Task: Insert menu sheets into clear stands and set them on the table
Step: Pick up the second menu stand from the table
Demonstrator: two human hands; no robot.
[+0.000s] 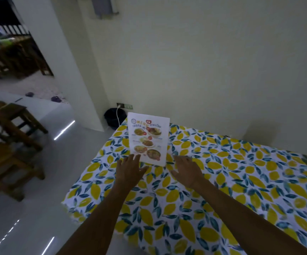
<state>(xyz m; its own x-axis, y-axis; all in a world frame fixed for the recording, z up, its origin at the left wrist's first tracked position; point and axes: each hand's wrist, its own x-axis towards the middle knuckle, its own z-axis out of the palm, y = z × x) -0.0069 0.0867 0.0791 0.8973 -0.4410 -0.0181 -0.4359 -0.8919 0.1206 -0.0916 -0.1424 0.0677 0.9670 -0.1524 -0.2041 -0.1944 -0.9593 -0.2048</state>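
Observation:
A menu sheet with food pictures stands upright in a clear stand near the far left corner of the table, which wears a lemon-print cloth. My left hand hovers just in front of the stand's lower left corner, fingers spread, fingertips at or near its base. My right hand is held just in front of the lower right corner, fingers apart and holding nothing. Whether either hand touches the stand I cannot tell.
A pale wall rises right behind the table. A dark bin with a white cable sits on the floor by the corner. Wooden stools and chairs stand on the shiny floor to the left. A doorway opens at far left.

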